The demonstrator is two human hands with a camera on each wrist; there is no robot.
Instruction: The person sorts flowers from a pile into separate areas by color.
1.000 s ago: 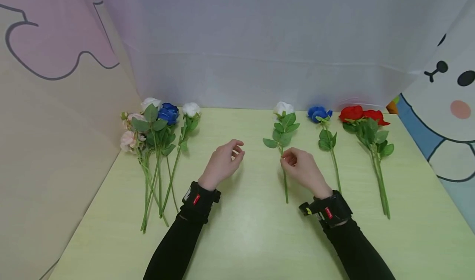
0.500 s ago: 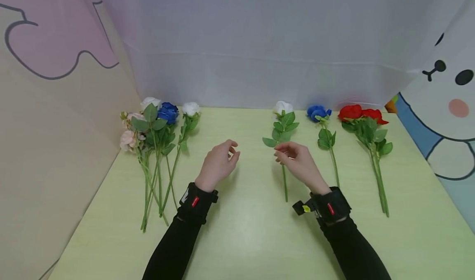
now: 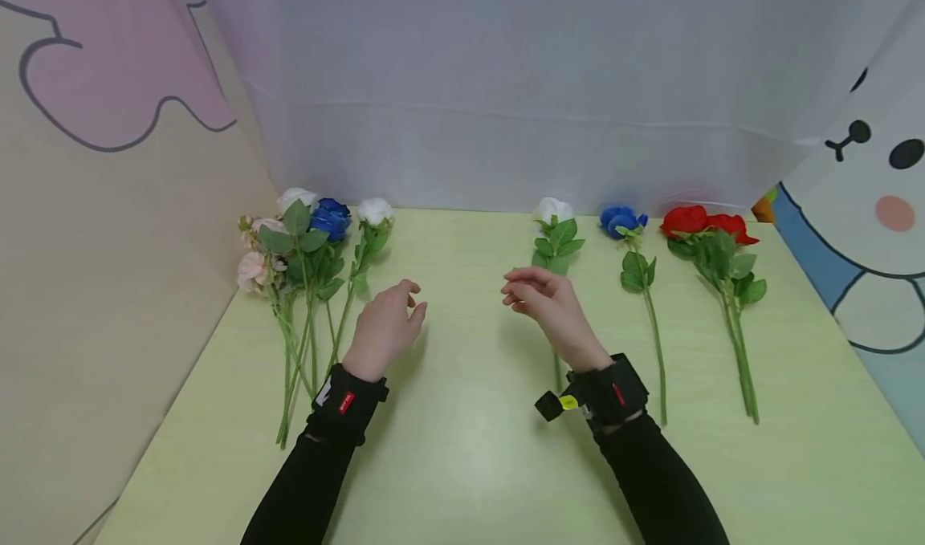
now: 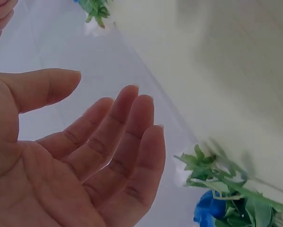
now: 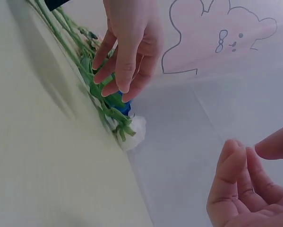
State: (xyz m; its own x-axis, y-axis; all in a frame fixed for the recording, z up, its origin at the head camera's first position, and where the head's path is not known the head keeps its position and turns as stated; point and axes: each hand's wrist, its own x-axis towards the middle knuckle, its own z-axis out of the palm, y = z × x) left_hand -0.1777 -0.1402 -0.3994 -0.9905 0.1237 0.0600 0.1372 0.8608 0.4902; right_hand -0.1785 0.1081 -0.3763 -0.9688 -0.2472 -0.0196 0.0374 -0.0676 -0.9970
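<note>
My left hand hovers over the table just right of the left bunch, its fingers loosely bent and holding nothing; the left wrist view shows its palm and relaxed fingers. My right hand hangs above the stem of a white rose, covering part of that stem, with nothing between thumb and fingers. Nearest the left hand lies another white rose. Left of it are a blue rose, a white rose and pale pink flowers, their stems crossing.
To the right lie a single blue rose and a pair of red roses with stems side by side. The pale table ends at a white cloth backdrop. A cartoon-printed cloth hangs at the right.
My right hand has let go of the white rose's stem and moved left and up. My left hand has moved left toward the left bunch. The flowers lie where they were.
</note>
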